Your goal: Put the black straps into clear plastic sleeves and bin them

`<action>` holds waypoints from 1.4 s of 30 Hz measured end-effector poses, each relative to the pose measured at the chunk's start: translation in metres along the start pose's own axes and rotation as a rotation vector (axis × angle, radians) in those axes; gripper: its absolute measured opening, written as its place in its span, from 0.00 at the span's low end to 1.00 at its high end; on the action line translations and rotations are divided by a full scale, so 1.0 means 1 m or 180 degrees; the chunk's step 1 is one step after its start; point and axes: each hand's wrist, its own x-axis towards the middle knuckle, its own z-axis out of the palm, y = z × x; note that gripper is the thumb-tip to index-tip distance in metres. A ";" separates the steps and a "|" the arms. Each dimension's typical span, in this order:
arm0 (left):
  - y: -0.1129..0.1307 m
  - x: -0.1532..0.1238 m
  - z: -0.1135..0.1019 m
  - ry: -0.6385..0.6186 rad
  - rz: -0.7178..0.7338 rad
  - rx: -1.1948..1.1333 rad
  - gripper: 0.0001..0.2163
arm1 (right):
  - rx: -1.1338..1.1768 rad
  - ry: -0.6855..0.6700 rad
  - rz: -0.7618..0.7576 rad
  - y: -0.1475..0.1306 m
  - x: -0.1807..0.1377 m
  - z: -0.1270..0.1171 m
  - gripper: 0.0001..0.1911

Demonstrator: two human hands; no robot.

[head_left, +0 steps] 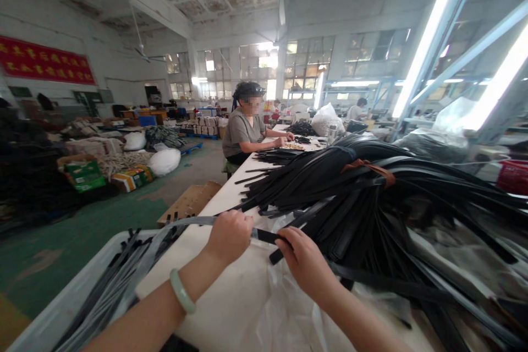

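Observation:
My left hand (230, 235) is closed in a fist around a long translucent plastic sleeve (187, 221), which trails left and down over the table edge. Between my hands runs a short stretch of black strap (264, 236), its left part seemingly inside the sleeve. My right hand (304, 257) pinches this strap between thumb and fingers; the strap seems to continue right beneath my forearm. Beside and beyond my right hand lies a large bundle of black straps (305, 184), bound with a brown tie (373, 168).
A white tub (105, 247) at the lower left holds several sleeved black straps. A cardboard box (187, 203) stands beside the white table (198, 264). Across it, a seated person (245, 126) handles small parts. Clear plastic sheeting (284, 308) lies under the bundle.

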 end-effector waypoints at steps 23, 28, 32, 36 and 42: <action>0.009 0.015 0.004 -0.0115 0.0141 -0.0269 0.10 | -0.1344 -0.0366 0.0292 0.025 -0.003 -0.013 0.21; 0.030 0.012 0.009 -0.0073 0.0575 -0.0350 0.10 | -0.1321 0.0053 -0.0117 0.023 -0.007 -0.006 0.24; 0.033 0.013 0.014 -0.0031 0.0613 -0.0429 0.10 | -0.1373 0.0075 -0.0129 0.021 -0.010 -0.010 0.25; 0.012 0.015 0.012 -0.0042 0.0089 -0.0318 0.10 | -0.1885 0.0131 0.0253 0.022 -0.005 -0.013 0.26; 0.048 0.014 0.015 -0.0069 0.0552 -0.0618 0.11 | -0.1370 0.0102 0.0154 0.010 -0.003 -0.005 0.25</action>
